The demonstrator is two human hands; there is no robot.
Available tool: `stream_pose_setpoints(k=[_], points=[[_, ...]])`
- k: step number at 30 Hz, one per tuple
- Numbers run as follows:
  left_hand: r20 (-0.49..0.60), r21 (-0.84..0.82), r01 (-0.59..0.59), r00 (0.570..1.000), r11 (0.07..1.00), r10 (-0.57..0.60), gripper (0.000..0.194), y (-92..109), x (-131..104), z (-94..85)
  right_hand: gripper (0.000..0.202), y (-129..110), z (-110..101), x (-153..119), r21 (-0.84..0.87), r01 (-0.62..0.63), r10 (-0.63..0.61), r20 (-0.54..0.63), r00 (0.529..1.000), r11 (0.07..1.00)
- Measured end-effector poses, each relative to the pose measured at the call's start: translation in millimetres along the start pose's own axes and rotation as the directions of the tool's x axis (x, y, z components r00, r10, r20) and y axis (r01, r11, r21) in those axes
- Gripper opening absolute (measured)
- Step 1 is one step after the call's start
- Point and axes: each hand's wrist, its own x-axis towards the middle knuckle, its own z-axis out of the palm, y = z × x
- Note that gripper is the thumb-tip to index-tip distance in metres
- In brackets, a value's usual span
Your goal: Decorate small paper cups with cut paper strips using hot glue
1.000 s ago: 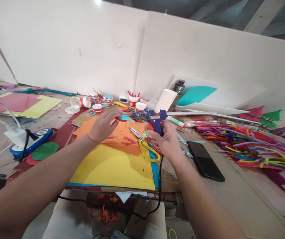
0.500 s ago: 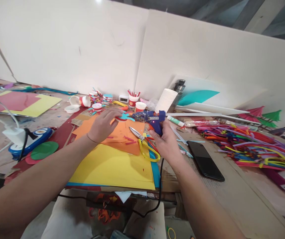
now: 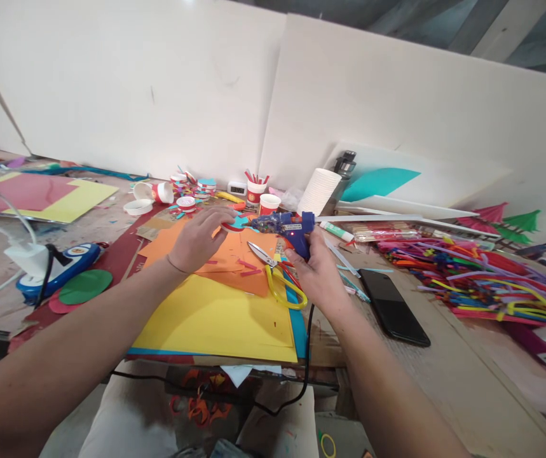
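Closed round a blue hot glue gun [image 3: 288, 225], my right hand [image 3: 318, 267] grips its handle; a small red light glows on its side and a long white glue stick [image 3: 368, 219] sticks out of the back. My left hand [image 3: 201, 236] pinches a small red-rimmed piece with turquoise paper [image 3: 237, 222] on it. The gun's nozzle is at this piece; whether they touch I cannot tell. Below lie orange paper [image 3: 225, 280] with thin red strips, yellow paper [image 3: 215, 321] and yellow-handled scissors [image 3: 286, 289].
At the back stand paper cups [image 3: 269, 203], a leaning white cup stack [image 3: 319, 191] and a small clock [image 3: 237, 188]. A phone [image 3: 394, 308] and pipe cleaners [image 3: 482, 273] lie to the right. A blue power strip [image 3: 58, 273] is at left. The gun's black cord [image 3: 307, 356] hangs over the table edge.
The glue gun's nozzle has shifted slightly left, over the turquoise paper. Both hands otherwise stay nearly in place, keeping their holds.
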Motion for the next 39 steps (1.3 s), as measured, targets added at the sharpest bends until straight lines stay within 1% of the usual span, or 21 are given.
stream_pose_setpoints(k=[3, 9, 13, 16, 19, 23, 25, 27, 29, 30, 32, 34, 36, 39], points=[[-0.015, 0.007, -0.033, 0.999, 0.999, 0.033, 0.024, 0, 0, 0.3, 0.045, 1, 0, 0, -0.011, 0.007, -0.007, 0.005, 1.0, 1.0], [0.001, 0.02, -0.061, 0.998, 0.998, 0.061, 0.026, -3, 0, -0.6, 0.048, -1, -2, -1, -0.066, -0.036, 0.038, 0.025, 0.999, 0.997], [0.07, 0.007, -0.072, 0.995, 0.997, 0.072, 0.026, -4, 0, -3.2, 0.052, -4, -6, -1, -0.146, -0.049, 0.056, 0.041, 0.998, 0.988], [0.113, 0.003, -0.086, 0.99, 0.996, 0.085, 0.025, -4, 1, -4.2, 0.054, -4, -9, 0, -0.202, -0.031, 0.042, 0.053, 0.998, 0.979], [0.128, 0.005, -0.11, 0.986, 0.994, 0.109, 0.027, -5, 1, -4.2, 0.051, -3, -13, 1, -0.234, 0.0, 0.02, 0.083, 0.996, 0.972], [0.127, -0.013, -0.098, 0.987, 0.995, 0.098, 0.025, -3, 1, -4.3, 0.048, -6, -18, 1, -0.247, -0.006, 0.044, 0.149, 0.988, 0.969], [0.096, -0.022, -0.041, 0.994, 0.999, 0.043, 0.023, -1, 2, -4.6, 0.046, -6, -20, 2, -0.213, -0.027, 0.061, 0.157, 0.986, 0.977], [0.04, -0.029, 0.059, 0.998, 0.998, -0.058, 0.023, 0, 2, -4.8, 0.04, 0, -21, 5, -0.16, -0.084, 0.103, 0.117, 0.988, 0.984], [-0.034, -0.055, 0.195, 0.98, 0.979, -0.197, 0.023, -1, 2, -4.4, 0.033, 11, -22, 9, -0.133, -0.186, 0.192, 0.039, 0.981, 0.974], [-0.066, -0.08, 0.267, 0.96, 0.96, -0.273, 0.024, -2, 1, -4.0, 0.031, 19, -22, 12, -0.141, -0.246, 0.248, 0.002, 0.969, 0.959], [-0.108, -0.142, 0.389, 0.908, 0.91, -0.405, 0.026, -6, 0, -2.7, 0.026, 37, -22, 18, -0.21, -0.359, 0.353, -0.068, 0.933, 0.909], [-0.114, -0.187, 0.448, 0.874, 0.874, -0.473, 0.026, -10, 0, -1.5, 0.024, 53, -21, 24, -0.348, -0.411, 0.422, -0.048, 0.906, 0.843], [-0.111, -0.206, 0.459, 0.866, 0.864, -0.487, 0.026, -11, 0, -1.6, 0.021, 64, -19, 27, -0.531, -0.424, 0.496, -0.009, 0.869, 0.733], [-0.125, -0.187, 0.451, 0.87, 0.873, -0.477, 0.027, -11, 3, -4.8, 0.018, 68, -17, 26, -0.631, -0.432, 0.556, -0.001, 0.832, 0.645]])
